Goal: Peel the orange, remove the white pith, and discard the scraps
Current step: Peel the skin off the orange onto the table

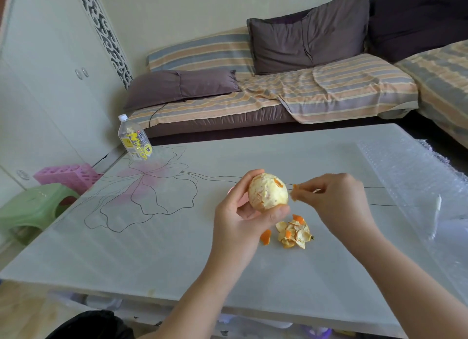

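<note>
L hand (240,212) curls round the orange (268,191), mostly bare, one peel patch (278,183) left. R hand (336,199) fingers (310,188) pinch a scrap (294,194) just beside it. Best: drop scrap on pile (295,231) below the fingers, on tabletop (152,237), then nail under last patch, shallow, w/o piercing flesh.

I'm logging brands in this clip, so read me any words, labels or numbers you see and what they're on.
Bottle label: yellow characters and small print, too blurred to read.
Nothing else carries text.
</note>
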`<state>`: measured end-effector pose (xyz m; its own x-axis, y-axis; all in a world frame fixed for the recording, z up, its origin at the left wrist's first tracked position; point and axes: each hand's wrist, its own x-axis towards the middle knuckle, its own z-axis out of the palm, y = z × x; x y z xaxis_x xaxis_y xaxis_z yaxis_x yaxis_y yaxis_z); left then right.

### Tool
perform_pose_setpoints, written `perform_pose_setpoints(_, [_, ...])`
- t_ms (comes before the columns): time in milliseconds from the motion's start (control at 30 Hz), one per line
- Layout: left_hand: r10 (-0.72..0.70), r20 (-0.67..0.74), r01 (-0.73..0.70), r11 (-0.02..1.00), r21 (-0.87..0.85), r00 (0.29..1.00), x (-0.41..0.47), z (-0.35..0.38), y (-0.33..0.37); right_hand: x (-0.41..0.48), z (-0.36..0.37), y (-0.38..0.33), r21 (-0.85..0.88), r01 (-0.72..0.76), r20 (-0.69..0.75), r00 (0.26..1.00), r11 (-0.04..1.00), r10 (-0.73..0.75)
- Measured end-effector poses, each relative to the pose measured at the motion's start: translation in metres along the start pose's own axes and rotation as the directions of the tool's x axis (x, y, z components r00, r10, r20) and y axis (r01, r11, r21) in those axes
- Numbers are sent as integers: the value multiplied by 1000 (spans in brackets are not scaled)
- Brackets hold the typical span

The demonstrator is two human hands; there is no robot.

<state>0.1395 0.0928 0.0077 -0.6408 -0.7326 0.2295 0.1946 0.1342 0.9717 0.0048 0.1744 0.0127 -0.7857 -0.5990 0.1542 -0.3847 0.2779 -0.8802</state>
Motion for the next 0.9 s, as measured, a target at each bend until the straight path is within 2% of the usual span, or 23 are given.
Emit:
perform_pose_setpoints(167, [-71,55,74,995,-64,996,3,-9,-5,5,6,11,-69,-75,33,996,995,77])
perform_pose_setpoints(433, [-96,94,103,992,-69,991,0,-22,-10,8,10,20,-257,-44,31,998,965,54])
perform_pose_setpoints(533, [-62,95,65,997,-32,994,-1,-25,-9,5,5,13,-194,-8,15,1000,981,11])
perform_pose_setpoints(733, [72,45,-79,978,193,996,-5,-27,-13,-23,-2,-20,168,72,121,988,983,-93])
perform_pose_setpoints(900, [238,11,-219,875,431,971,-8,-27,-20,-48,8,-30,177,217,92,967,960,-236])
